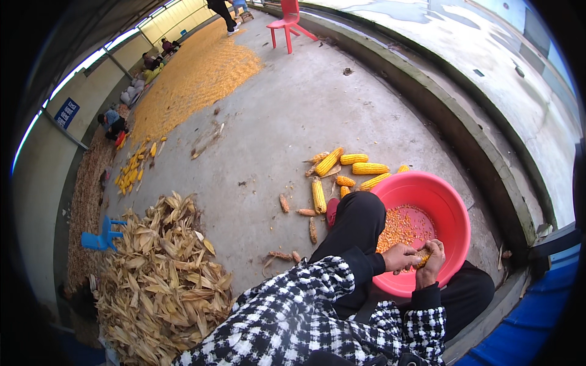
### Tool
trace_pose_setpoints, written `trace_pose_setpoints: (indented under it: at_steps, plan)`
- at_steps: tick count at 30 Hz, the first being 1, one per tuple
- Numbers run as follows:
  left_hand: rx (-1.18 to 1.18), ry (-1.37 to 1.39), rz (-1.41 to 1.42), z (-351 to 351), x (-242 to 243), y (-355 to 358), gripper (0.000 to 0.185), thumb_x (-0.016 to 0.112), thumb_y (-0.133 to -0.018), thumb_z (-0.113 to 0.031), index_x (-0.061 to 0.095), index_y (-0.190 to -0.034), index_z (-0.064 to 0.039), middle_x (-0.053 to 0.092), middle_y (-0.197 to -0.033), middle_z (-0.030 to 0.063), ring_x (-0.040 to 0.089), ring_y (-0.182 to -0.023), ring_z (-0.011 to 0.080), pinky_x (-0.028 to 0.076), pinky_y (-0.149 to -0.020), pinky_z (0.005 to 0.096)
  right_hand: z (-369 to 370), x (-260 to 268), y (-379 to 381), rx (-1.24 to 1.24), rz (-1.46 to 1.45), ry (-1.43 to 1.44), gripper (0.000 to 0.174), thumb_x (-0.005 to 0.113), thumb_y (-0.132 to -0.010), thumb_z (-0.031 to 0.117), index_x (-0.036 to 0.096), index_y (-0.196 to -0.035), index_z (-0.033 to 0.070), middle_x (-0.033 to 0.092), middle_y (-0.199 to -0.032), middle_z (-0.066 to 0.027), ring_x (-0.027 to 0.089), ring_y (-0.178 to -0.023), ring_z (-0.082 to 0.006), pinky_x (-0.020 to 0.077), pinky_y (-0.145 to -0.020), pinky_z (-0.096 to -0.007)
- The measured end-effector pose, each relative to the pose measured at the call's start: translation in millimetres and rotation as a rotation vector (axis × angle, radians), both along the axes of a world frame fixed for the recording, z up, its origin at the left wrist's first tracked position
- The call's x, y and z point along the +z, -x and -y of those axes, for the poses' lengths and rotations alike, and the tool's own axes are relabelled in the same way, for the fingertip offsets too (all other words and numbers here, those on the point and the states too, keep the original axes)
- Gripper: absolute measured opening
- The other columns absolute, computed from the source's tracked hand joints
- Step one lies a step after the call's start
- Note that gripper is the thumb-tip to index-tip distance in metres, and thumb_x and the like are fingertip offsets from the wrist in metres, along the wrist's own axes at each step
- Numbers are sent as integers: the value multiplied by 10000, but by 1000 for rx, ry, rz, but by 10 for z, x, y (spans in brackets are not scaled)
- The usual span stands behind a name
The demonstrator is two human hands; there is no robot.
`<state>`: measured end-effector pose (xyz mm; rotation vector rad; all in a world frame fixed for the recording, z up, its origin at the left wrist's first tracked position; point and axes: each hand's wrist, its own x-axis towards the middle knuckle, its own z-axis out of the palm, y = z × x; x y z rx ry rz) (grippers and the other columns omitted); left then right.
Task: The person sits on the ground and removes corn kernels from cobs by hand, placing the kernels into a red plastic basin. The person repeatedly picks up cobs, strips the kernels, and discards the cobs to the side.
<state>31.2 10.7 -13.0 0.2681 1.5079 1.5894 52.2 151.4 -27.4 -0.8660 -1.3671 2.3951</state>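
My left hand (399,257) and my right hand (431,264) grip one partly shelled corn cob (422,258) between them. They hold it over the near side of a red plastic basin (453,215), which sits between my knees. Loose yellow corn kernels (397,226) cover part of the basin's bottom. Just beyond my left knee lie several yellow ears of corn (371,168), some against the basin. A few bare cobs (284,203) are scattered on the concrete beside them. My fingers hide much of the held cob.
At left, a heap of dry corn husks (169,283) touches a small blue chair (103,234). Spread kernels (197,78) cover the far floor, near a red chair (288,23). A concrete curb (458,123) runs along the right. Several people sit or stand farther off.
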Motion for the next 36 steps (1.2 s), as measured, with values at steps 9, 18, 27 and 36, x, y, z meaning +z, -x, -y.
trace_pose_setpoints:
  at_steps: [9, 18, 27, 36]
  plan:
    - [117, -6, -712, -52, -161, -131, 250, 425, -954, -212, 548, -939, 5, 558, -704, 160, 594, -673, 284, 461, -627, 396, 58, -56, -16, -73, -30, 13, 107, 527, -754, -26, 501, -812, 60, 501, -698, -29, 535, -568, -150, 457, -552, -263]
    - [257, 186, -682, -72, -162, -171, 335, 380, -972, -275, 528, -894, 16, 589, -754, 248, 611, -747, 394, 472, -676, 459, 169, 59, -30, -76, -38, 81, 109, 551, -780, -17, 514, -846, 61, 537, -725, -40, 554, -629, -145, 472, -615, -257]
    - [185, 153, -577, -24, -95, -76, 524, 439, -963, -472, 581, -1069, 22, 638, -857, 155, 632, -823, 207, 481, -727, 339, 216, 60, -10, -29, -99, 137, 110, 607, -880, 155, 540, -866, 69, 543, -721, -25, 533, -645, -105, 454, -619, -239]
    - [415, 127, -521, 2, -92, -87, 566, 319, -1007, -386, 640, -925, 73, 653, -737, 130, 639, -737, 196, 493, -686, 341, 349, 190, -38, -50, -122, 237, 86, 582, -868, 94, 513, -906, 59, 561, -731, -48, 576, -618, -121, 487, -586, -235]
